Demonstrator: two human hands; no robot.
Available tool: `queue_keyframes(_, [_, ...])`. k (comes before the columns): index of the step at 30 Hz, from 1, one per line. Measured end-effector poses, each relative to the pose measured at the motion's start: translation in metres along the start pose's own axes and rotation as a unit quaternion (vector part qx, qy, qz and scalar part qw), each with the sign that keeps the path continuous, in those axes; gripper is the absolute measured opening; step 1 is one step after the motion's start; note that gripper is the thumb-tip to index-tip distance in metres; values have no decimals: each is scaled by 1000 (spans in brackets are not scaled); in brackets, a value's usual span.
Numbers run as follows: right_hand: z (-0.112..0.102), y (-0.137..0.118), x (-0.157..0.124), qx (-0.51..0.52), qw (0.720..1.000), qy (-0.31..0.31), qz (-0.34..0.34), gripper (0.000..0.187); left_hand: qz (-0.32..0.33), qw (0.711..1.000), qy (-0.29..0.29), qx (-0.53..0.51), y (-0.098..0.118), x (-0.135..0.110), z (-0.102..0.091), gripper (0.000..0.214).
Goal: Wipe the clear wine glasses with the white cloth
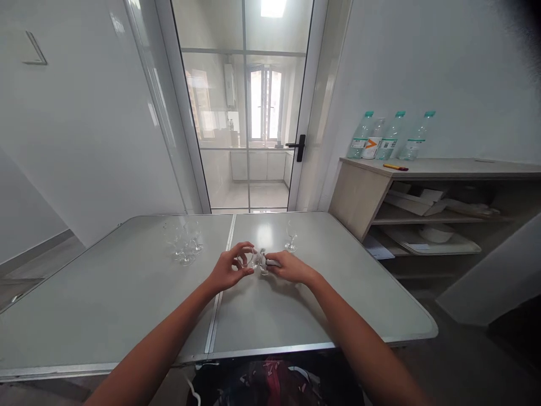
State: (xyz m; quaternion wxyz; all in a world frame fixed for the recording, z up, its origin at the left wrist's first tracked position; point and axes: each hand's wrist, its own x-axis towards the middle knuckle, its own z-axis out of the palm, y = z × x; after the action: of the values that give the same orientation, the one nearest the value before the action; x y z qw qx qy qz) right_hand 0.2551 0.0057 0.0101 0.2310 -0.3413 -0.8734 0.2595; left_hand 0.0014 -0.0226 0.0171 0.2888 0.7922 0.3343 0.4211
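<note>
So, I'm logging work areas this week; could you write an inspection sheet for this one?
Surface: pale table, metal seam running across it.
Work items: clear glass between the hands; whitish item, identity unclear; single stemmed glass beyond; glass cluster at left, exact count unclear.
Clutter: bottles and yellow-red pen-like object atop shelf unit.
Hands: left hand holds the clear glass; right hand grips the whitish item.
Cables: white cord-like strand near the lap, purpose unclear.
Surroundings: glazed door ahead, shelf unit at right.
</note>
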Motion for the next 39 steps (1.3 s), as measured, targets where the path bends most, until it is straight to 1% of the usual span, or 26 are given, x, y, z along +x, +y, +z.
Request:
queue_keyframes(2, [4, -4, 2, -26, 998, 42, -31, 18, -20, 999, 46, -10, 0, 1, 2, 52])
queue_keyframes(4, [9, -9, 5, -52, 994, 75, -55, 18, -47, 993, 103, -39, -2, 2, 4, 53])
queue_keyframes(6, [15, -14, 7, -59, 992, 87, -72, 18, -74, 982, 155, -77, -3, 3, 5, 54])
queue_keyframes(7, [18, -16, 8, -53, 992, 90, -76, 18, -84, 977, 172, -95, -4, 3, 5, 55])
queue_keyframes(8, [21, -16, 9, -41, 992, 94, -71, 17, -92, 974, 176, -109, -4, 4, 4, 55])
queue_keyframes(9, [24, -16, 11, -23, 994, 95, -57, 16, -93, 975, 167, -117, -4, 4, 3, 56])
queue_keyframes(11, [25, -13, 12, 28, 997, 72, -16, 14, -84, 983, 115, -115, -3, 3, -1, 56])
queue_keyframes(13, [22, -8, 11, 87, 996, 5, 7, 18, -63, 991, 46, -104, -2, 2, -4, 56])
queue_keyframes(16, [12, 0, 6, 140, 982, -128, 7, 26, -44, 991, -51, -112, 1, 0, -6, 57])
queue_keyframes(19, [7, 5, 2, 149, 961, -232, 1, 31, -44, 974, -144, -166, 4, -1, -4, 61])
queue_keyframes(22, [11, 4, 3, 167, 930, -325, -47, 32, -46, 942, -218, -250, 6, -3, -4, 69])
queue_keyframes(24, [14, 1, 3, 195, 905, -371, -74, 33, -46, 927, -238, -287, 8, -4, -5, 73])
queue_keyframes(25, [14, 0, 3, 205, 899, -378, -76, 34, -47, 925, -235, -295, 8, -4, -5, 74])
queue_keyframes(26, [14, -1, 3, 211, 901, -372, -71, 35, -49, 927, -224, -296, 8, -4, -6, 74])
queue_keyframes(28, [11, -3, 3, 204, 925, -318, -49, 36, -58, 943, -180, -275, 6, -3, -6, 72])
queue_keyframes(29, [11, -3, 3, 191, 942, -275, -37, 35, -64, 954, -147, -254, 5, -2, -6, 69])
queue_keyframes(31, [12, -5, 5, 151, 975, -163, -15, 28, -85, 975, -56, -200, 2, 0, -3, 62])
queue_keyframes(33, [18, -8, 9, 77, 996, -40, 10, 18, -106, 982, 46, -152, -1, 2, 2, 58])
queue_keyframes(34, [22, -9, 12, 34, 999, 17, 19, 14, -113, 980, 87, -137, -1, 3, 4, 58])
queue_keyframes(35, [27, -11, 14, -9, 998, 61, 25, 11, -118, 978, 116, -130, -2, 3, 6, 58])
queue_keyframes(36, [30, -13, 16, -44, 995, 90, 26, 8, -118, 975, 135, -129, -2, 4, 8, 57])
queue_keyframes(37, [33, -14, 17, -68, 991, 109, 23, 6, -115, 974, 147, -131, -2, 4, 9, 57])
queue_keyframes(39, [33, -15, 18, -79, 988, 134, 11, 7, -103, 971, 164, -143, -2, 4, 9, 56])
